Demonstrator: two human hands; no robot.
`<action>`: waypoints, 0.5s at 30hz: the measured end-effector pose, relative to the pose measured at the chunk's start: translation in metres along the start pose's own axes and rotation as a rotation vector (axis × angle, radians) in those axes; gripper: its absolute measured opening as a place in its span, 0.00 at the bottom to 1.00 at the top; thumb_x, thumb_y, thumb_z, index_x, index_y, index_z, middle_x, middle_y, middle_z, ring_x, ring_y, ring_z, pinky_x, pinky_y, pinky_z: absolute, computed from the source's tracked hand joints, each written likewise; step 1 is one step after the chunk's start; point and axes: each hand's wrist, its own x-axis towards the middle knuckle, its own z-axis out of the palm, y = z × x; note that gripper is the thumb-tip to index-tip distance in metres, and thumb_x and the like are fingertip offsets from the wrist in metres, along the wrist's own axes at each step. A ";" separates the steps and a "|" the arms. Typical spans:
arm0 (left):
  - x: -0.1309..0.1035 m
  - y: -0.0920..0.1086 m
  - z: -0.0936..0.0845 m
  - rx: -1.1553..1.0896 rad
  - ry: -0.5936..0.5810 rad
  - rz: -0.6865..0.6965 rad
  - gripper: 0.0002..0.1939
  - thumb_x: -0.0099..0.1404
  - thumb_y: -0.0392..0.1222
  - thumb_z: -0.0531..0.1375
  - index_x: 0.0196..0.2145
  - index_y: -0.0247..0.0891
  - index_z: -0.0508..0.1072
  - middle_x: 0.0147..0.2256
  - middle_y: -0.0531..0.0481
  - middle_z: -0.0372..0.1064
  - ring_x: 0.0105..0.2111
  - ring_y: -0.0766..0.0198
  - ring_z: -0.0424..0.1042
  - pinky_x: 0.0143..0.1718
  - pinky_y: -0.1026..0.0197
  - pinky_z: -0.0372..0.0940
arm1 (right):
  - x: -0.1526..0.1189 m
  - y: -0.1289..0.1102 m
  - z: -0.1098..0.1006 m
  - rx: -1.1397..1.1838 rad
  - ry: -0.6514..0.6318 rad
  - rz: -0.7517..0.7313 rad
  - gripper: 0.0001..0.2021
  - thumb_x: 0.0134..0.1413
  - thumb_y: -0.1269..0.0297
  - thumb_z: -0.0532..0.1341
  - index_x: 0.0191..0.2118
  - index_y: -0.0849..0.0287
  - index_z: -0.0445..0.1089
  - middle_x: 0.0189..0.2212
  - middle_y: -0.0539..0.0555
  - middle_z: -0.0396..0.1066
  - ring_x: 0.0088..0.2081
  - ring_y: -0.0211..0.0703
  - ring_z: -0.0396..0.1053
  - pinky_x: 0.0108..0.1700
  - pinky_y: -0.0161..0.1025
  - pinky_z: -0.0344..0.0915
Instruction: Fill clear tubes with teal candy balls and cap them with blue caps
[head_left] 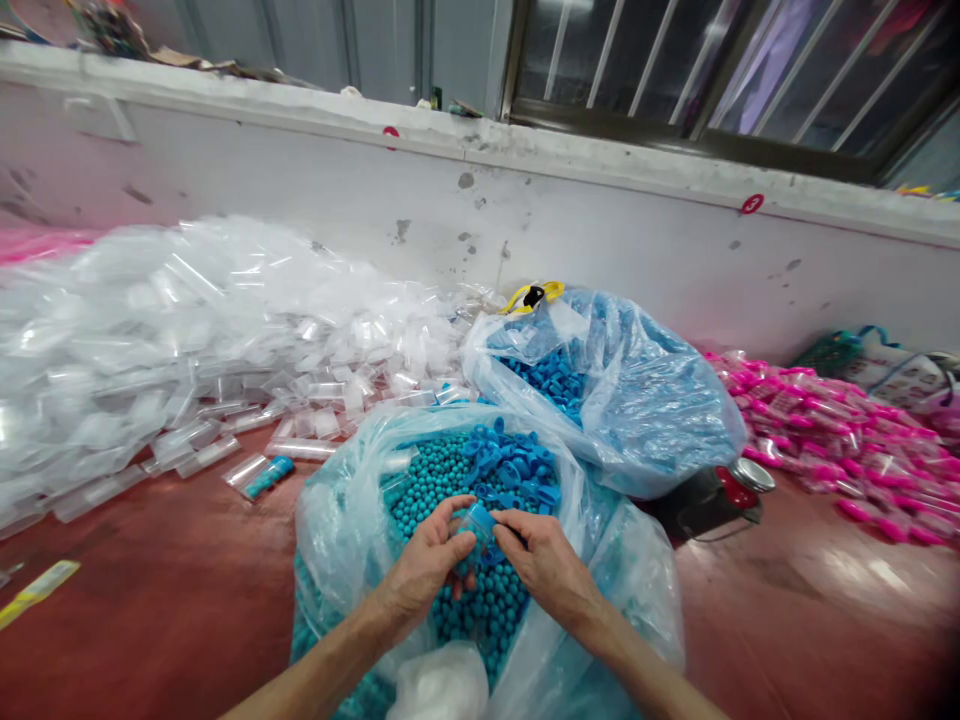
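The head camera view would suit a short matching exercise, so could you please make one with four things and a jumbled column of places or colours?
Column 1
1. Beads
2. Clear tubes
3. Heaped pieces at the far right
4. Small container

Column 2
A. Bright pink with some clear parts
B. Held between the left hand and the right hand
C. Teal, in the nearer open bag
D. Colourless, piled at the left of the view

Right pairs: 1-C, 2-D, 3-A, 4-B
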 end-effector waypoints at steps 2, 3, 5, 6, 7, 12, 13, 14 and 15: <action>0.001 0.000 0.001 -0.008 0.021 0.015 0.30 0.50 0.50 0.61 0.48 0.40 0.57 0.24 0.57 0.61 0.15 0.73 0.62 0.11 0.71 0.50 | -0.001 0.000 0.002 -0.001 0.022 -0.043 0.14 0.56 0.68 0.48 0.29 0.60 0.69 0.23 0.49 0.68 0.26 0.36 0.64 0.30 0.32 0.58; 0.001 0.000 0.001 -0.008 0.032 0.017 0.30 0.50 0.51 0.61 0.48 0.40 0.57 0.23 0.58 0.61 0.14 0.73 0.62 0.11 0.71 0.49 | -0.002 0.000 0.003 -0.003 0.033 -0.065 0.14 0.57 0.68 0.47 0.29 0.60 0.69 0.23 0.49 0.68 0.25 0.35 0.63 0.30 0.32 0.58; 0.002 0.000 0.003 -0.001 0.055 0.020 0.30 0.49 0.51 0.61 0.47 0.39 0.58 0.20 0.59 0.59 0.12 0.74 0.59 0.10 0.71 0.47 | -0.003 -0.001 0.005 -0.007 0.037 -0.103 0.14 0.57 0.68 0.46 0.30 0.59 0.68 0.23 0.49 0.67 0.25 0.35 0.62 0.29 0.32 0.57; 0.003 0.000 0.004 0.003 0.065 0.022 0.29 0.49 0.52 0.61 0.47 0.39 0.59 0.19 0.60 0.58 0.12 0.75 0.58 0.09 0.71 0.46 | -0.004 -0.001 0.005 -0.008 0.027 -0.116 0.13 0.58 0.68 0.46 0.31 0.59 0.67 0.23 0.49 0.66 0.25 0.35 0.62 0.29 0.32 0.56; 0.003 0.000 0.005 0.007 0.078 0.025 0.29 0.49 0.52 0.61 0.46 0.39 0.60 0.18 0.60 0.58 0.11 0.75 0.57 0.09 0.71 0.45 | -0.004 -0.002 0.006 -0.010 0.015 -0.123 0.13 0.58 0.68 0.46 0.31 0.58 0.67 0.23 0.49 0.66 0.25 0.36 0.62 0.29 0.32 0.56; 0.000 0.003 0.007 0.028 0.147 0.026 0.24 0.50 0.53 0.60 0.41 0.40 0.60 0.18 0.61 0.58 0.09 0.76 0.56 0.08 0.72 0.43 | -0.005 -0.002 0.000 0.067 -0.012 -0.109 0.11 0.56 0.68 0.48 0.31 0.59 0.67 0.24 0.49 0.65 0.27 0.36 0.62 0.32 0.33 0.58; -0.001 0.005 0.006 0.036 0.134 0.030 0.23 0.50 0.53 0.60 0.41 0.40 0.60 0.18 0.61 0.58 0.09 0.76 0.57 0.08 0.72 0.44 | -0.004 -0.001 -0.004 0.119 -0.027 -0.102 0.10 0.55 0.67 0.50 0.32 0.59 0.68 0.25 0.50 0.65 0.29 0.36 0.62 0.34 0.34 0.58; -0.002 0.007 0.005 0.046 0.107 0.033 0.23 0.50 0.53 0.60 0.41 0.40 0.60 0.18 0.61 0.58 0.10 0.75 0.58 0.08 0.72 0.45 | -0.003 0.000 -0.007 0.185 -0.051 -0.088 0.08 0.53 0.67 0.52 0.33 0.59 0.68 0.27 0.50 0.66 0.31 0.37 0.63 0.35 0.34 0.59; -0.003 0.008 0.003 0.055 0.073 0.031 0.23 0.50 0.53 0.60 0.41 0.40 0.60 0.19 0.61 0.58 0.10 0.74 0.59 0.08 0.72 0.46 | -0.001 0.002 -0.010 0.269 -0.079 -0.057 0.07 0.51 0.66 0.54 0.34 0.58 0.69 0.27 0.50 0.66 0.31 0.37 0.63 0.35 0.35 0.59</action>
